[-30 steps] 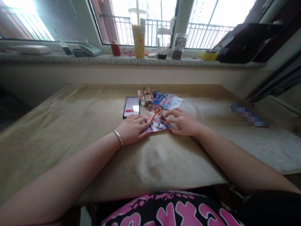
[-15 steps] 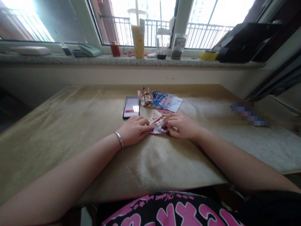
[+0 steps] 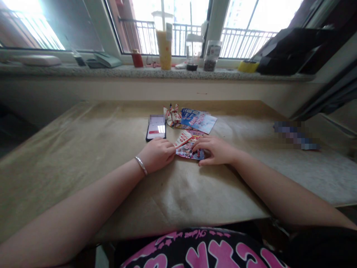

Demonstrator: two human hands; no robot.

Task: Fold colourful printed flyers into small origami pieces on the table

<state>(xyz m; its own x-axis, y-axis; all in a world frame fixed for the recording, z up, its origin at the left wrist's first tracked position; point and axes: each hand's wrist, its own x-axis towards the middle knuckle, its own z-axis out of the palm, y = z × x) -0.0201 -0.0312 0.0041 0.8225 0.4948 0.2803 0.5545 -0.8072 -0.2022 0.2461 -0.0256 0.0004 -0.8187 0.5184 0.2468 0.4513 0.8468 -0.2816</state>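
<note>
**A:** Centre of frame: what differs from half a second ago?

**B:** The printed sheet (image 3: 189,150) was bunched small between my hands then. It now lies wider on the table (image 3: 83,149), with a blue corner showing at lower right.

**A:** Hand states?

**B:** Left hand (image 3: 157,153): curled, fingertips pinching the sheet's left edge under the red-and-white flap (image 3: 182,139), which stands tilted up. Right hand (image 3: 216,150): unclenched, fingers laid flat along the sheet's right side.

**A:** Meaning for the work?

**B:** I judge the crease is being spread and pressed, not closed up.

**A:** Surroundings?

**B:** The phone (image 3: 156,128) is just above the left hand, and the blue leaflet (image 3: 198,120) lies beyond, apart from the sheet.
</note>
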